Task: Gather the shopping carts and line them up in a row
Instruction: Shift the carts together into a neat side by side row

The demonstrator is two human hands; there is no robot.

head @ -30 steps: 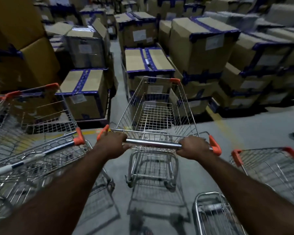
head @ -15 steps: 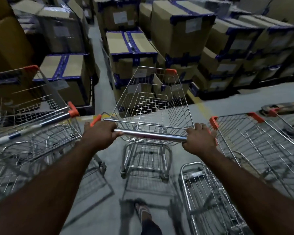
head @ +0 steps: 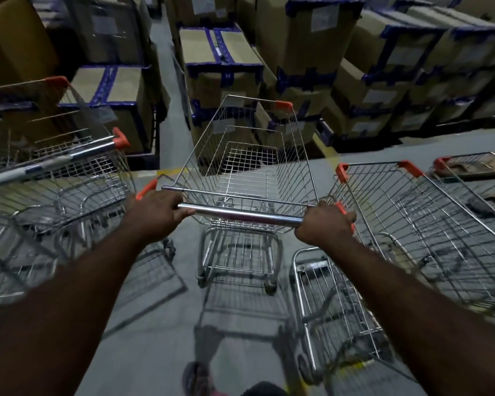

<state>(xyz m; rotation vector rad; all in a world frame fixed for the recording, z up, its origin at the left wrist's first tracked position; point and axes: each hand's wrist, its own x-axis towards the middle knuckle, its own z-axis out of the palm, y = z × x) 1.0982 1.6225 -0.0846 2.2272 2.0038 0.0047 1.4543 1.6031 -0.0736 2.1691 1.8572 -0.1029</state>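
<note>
A wire shopping cart (head: 249, 172) with orange corner caps stands straight ahead of me on the grey floor. My left hand (head: 155, 215) grips the left end of its chrome handle bar (head: 240, 215), and my right hand (head: 323, 224) grips the right end. A second cart (head: 57, 178) stands close on the left, its handle pointing toward the middle cart. A third cart (head: 412, 224) stands close on the right, facing the same way as the held one.
Stacks of cardboard boxes (head: 220, 58) with blue tape fill the space ahead, with a narrow aisle (head: 163, 67) between them. A yellow floor line (head: 326, 150) runs along the box pallets. Another cart's corner (head: 469, 170) shows at far right. My foot (head: 197, 378) is below.
The held cart has rolled forward toward the boxes, between the left and right carts. The right cart now sits alongside it. Both hands keep their grip on the handle.
</note>
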